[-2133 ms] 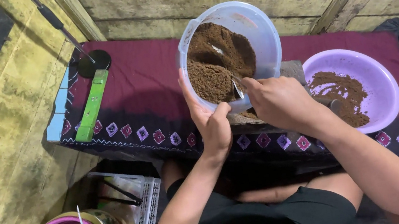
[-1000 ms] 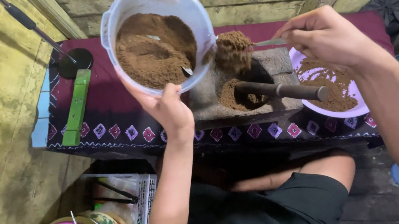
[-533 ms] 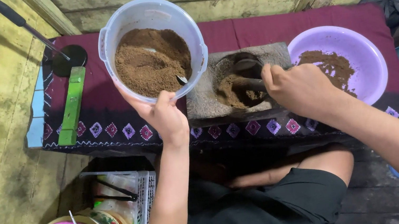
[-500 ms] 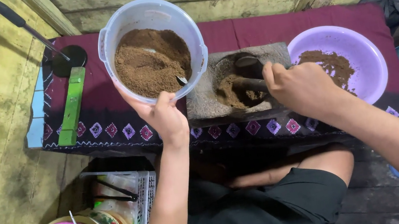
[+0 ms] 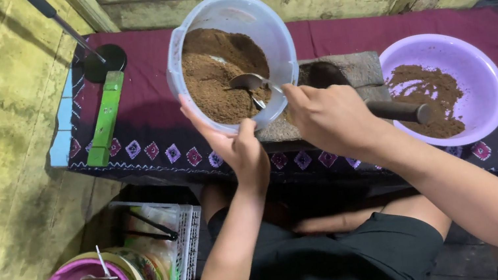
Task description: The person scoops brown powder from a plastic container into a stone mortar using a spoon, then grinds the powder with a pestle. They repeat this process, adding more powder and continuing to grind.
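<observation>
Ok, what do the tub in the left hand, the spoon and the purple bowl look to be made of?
Tub: thin translucent plastic, probably; the brown powder shows through its wall.
Spoon: metal by its look, with a grey shiny bowl; the right hand covers its handle.
Purple bowl: opaque plastic, smooth with a soft sheen and a rolled rim.
The left hand grips the tub from below.

light: soft, even | shadows: dark under table | focus: sharp | edges: wide-angle bending

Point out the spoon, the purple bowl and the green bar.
spoon (image 5: 246, 82), head view, on its metal bowl.
purple bowl (image 5: 486, 79), head view, on its bare inner wall.
green bar (image 5: 104, 118), head view, on its middle.
</observation>
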